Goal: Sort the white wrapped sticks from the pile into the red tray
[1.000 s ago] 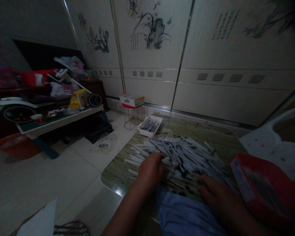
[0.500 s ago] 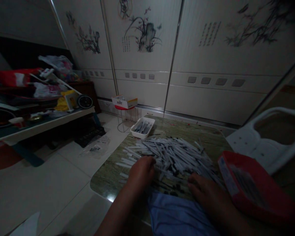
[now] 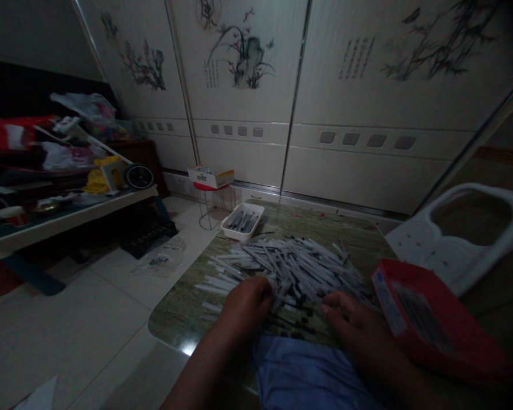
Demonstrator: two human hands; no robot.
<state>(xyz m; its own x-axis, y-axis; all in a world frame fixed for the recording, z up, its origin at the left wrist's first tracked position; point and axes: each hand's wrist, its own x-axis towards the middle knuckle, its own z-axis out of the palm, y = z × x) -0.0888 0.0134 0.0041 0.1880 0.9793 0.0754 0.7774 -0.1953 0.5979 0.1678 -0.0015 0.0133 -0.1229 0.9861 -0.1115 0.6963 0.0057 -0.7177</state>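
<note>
A wide heap of slim whitish pens (image 3: pixel 303 262), with dark parts among them, covers the middle of the greenish table (image 3: pixel 183 313). My left hand (image 3: pixel 248 302) is closed at the heap's near-left edge, with a pale pen end showing at its fingertips. To the right, the thumb and fingers of my right hand (image 3: pixel 350 319) are pinched together at the near edge. What they hold is too dim to make out. Small black pieces (image 3: pixel 297 324) lie between my hands. Below them a blue cloth (image 3: pixel 299 370) covers the table's near edge.
A white tray (image 3: pixel 243 222) of pens stands behind the heap; a red box (image 3: pixel 444 324) with slim items is at the right. Beyond are a white chair (image 3: pixel 457 239), a stool (image 3: pixel 209 187) bearing an open carton (image 3: pixel 211 177), and a cluttered bench (image 3: pixel 77 210).
My right hand has drawn its fingers together and risen slightly. My left hand stays closed near the same spot. The pale stick seen between my hands no longer shows clearly. The view has shifted slightly.
</note>
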